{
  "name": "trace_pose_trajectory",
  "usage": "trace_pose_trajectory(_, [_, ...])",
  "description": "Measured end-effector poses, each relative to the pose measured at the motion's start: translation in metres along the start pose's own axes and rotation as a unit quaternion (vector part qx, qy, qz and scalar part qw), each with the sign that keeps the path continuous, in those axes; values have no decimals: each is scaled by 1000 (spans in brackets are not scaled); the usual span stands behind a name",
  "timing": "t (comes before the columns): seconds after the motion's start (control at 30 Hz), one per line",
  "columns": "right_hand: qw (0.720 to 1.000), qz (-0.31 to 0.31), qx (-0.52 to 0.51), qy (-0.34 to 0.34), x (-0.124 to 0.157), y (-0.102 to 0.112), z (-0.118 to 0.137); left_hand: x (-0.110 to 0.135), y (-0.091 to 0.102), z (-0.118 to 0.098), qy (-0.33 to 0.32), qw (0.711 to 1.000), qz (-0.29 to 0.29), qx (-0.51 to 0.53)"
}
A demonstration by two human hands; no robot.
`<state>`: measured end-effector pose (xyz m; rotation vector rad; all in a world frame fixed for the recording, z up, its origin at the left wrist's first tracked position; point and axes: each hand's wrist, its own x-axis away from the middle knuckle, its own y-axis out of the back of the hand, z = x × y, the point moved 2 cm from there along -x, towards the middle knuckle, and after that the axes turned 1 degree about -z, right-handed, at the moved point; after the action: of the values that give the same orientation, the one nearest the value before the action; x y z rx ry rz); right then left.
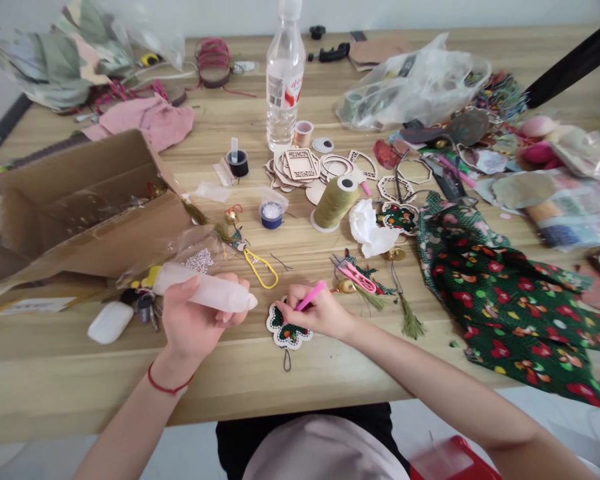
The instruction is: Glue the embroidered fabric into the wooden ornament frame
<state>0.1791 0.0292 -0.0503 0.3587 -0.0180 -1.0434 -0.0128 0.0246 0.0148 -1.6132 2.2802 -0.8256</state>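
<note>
My left hand [193, 320] is wrapped round a whitish squeeze bottle [200, 287], tilted sideways with its nozzle pointing right. In my right hand [317, 310] is a pink pen-like tool [311, 295], its tip hidden by the fingers. That hand rests over a flower-shaped wooden ornament [290, 333] with green patterned fabric and a beaded edge, lying on the table. A dark cord loop [287, 361] sticks out from the ornament toward me. Just beyond my right hand lie pink-handled scissors [357, 276] and a small gold bell [347, 286].
A cardboard box [90, 240] stands at left, with a white case [111, 322] before it. Behind are an olive thread spool [336, 202], a bead pot [271, 215], wooden cutouts [300, 165] and a plastic bottle [284, 87]. Green floral fabric [510, 293] spreads at right.
</note>
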Motion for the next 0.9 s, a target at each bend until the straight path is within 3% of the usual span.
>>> trace_pose_trajectory(0.57, [1000,-14,-3,1,0,0,0,2,2,0,11,999,-32,12])
trace_pose_trajectory(0.9, [1000,19,8,6,1,-2,-1,2,0,-2,19,999,-37,10])
